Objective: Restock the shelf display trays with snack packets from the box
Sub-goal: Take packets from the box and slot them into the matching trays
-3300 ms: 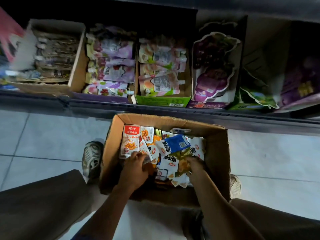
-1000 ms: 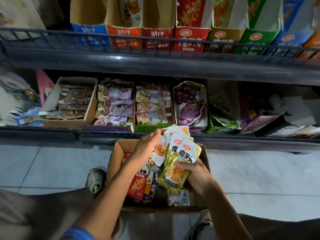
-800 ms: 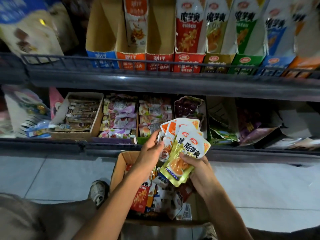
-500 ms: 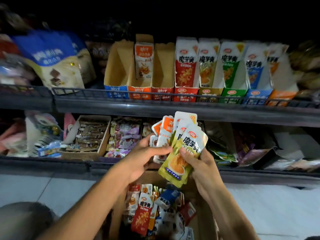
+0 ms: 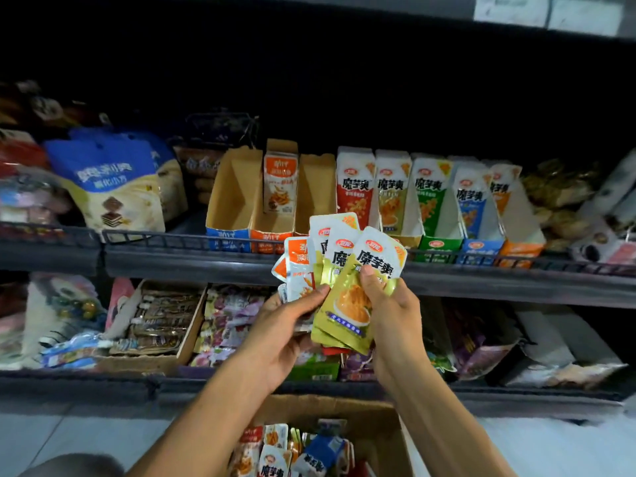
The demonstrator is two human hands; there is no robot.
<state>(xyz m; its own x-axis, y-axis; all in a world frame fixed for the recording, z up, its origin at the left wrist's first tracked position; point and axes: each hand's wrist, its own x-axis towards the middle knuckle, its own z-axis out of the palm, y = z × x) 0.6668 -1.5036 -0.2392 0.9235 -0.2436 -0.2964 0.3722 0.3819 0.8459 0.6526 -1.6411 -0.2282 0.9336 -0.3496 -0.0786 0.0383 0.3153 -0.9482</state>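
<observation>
Before cardboard trays (image 5: 237, 201), both hands' fingers (image 5: 311, 297) gripping glossy flat foil packets (image 5: 344, 304)

Just one view here, a head-worn wide-angle cam pointing forward and a bit down. It faces the shelf (image 5: 241, 266) straight on and pretty close, with its rail crossing mid-frame. Both forearms come up from the bottom edge, and the box (image 5: 371, 418) sits bottom center, right below the camera.

Glossy foil-plastic snack packets (image 5: 347, 301); matt brown cardboard box (image 5: 344, 413) below them; printed card display trays (image 5: 237, 215) above; dark metal shelf rail (image 5: 192, 266).
</observation>
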